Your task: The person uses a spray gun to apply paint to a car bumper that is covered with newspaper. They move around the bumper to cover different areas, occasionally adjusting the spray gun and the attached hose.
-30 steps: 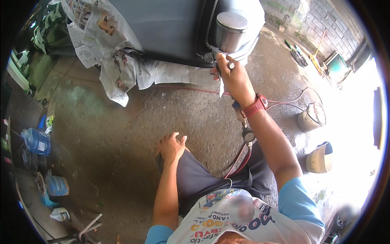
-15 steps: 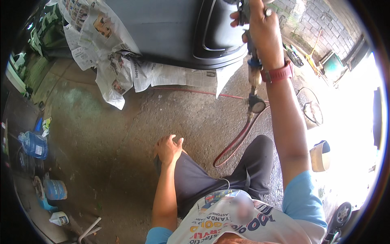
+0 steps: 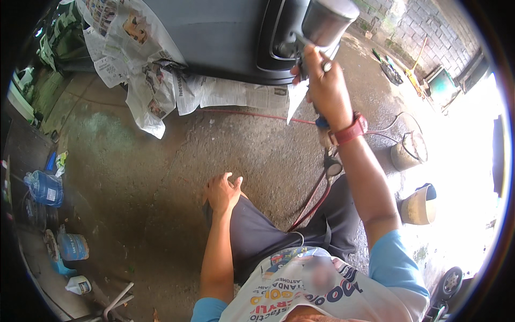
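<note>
My right hand (image 3: pixel 325 88) is raised in front of me and grips a spray gun (image 3: pixel 320 27) with a round metal cup on top. The gun sits close to a dark grey car body panel (image 3: pixel 225 37) at the top. A red air hose (image 3: pixel 311 201) with a small gauge (image 3: pixel 332 167) hangs from the gun down past my wrist, which wears a red watch. My left hand (image 3: pixel 222 191) rests flat on my left knee, fingers spread, holding nothing. Newspaper sheets (image 3: pixel 139 70) are taped along the panel's lower edge and hang over the floor.
The concrete floor (image 3: pixel 134 177) lies below. Plastic bottles and small containers (image 3: pixel 48 193) stand at the left edge. Two buckets (image 3: pixel 410 153) (image 3: pixel 420 204) stand at the right beside my arm. A block wall and tools are at the top right.
My right hand first lifted the spray gun up along the panel, then came back down a little with it. The left hand stayed on the knee.
</note>
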### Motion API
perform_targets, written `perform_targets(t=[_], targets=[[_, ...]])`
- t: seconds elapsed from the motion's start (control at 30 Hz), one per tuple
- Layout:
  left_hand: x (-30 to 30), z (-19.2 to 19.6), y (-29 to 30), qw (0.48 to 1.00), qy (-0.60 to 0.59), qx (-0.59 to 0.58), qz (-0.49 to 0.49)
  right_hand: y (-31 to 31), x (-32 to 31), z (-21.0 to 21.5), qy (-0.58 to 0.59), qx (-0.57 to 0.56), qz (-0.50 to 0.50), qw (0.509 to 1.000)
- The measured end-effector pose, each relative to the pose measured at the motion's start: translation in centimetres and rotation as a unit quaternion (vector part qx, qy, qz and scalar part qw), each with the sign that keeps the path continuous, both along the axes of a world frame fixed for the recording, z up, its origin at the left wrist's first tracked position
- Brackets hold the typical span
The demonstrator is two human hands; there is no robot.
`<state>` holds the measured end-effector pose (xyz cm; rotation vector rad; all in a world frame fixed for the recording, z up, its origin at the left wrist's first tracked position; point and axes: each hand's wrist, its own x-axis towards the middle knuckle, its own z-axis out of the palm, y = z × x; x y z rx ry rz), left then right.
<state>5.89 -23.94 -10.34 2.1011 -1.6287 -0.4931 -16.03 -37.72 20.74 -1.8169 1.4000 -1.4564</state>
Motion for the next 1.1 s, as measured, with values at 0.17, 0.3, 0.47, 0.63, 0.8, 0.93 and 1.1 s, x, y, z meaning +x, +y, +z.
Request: perform_targets(t=[0.17, 0.3, 0.47, 0.63, 0.8, 0.93, 1.1], targets=[[-0.3, 0.5, 0.0, 1.000, -0.003, 0.000, 0.002, 0.2, -0.1, -4.7, 0.026, 0.087, 0.010, 0.996], [-0.1, 0.5, 0.3, 1.000, -0.009, -0.013, 0.001, 0.5, 0.2, -6.6, -0.044, 0.105, -0.002, 0.993], [-0.1, 1.0, 0.4, 1.000, -0.024, 0.016, 0.010, 0.3, 1.1, -6.9, -0.076, 0.059, -0.005, 0.995], [0.0, 1.1, 0.5, 1.000, -0.025, 0.006, 0.014, 0.2, 1.7, -7.5, -0.094, 0.103, -0.012, 0.990], [-0.1, 1.4, 0.5, 1.000, -0.015, 0.009, 0.013, 0.3, 1.8, -7.7, -0.101, 0.116, -0.021, 0.988], [0.1, 1.1, 0.5, 1.000, -0.009, 0.015, 0.016, -0.5, 1.7, -5.7, -0.139, 0.021, 0.008, 0.990], [0.2, 1.0, 0.7, 1.000, -0.018, 0.009, 0.011, -0.1, 1.8, -1.9, -0.184, -0.051, 0.026, 0.981]])
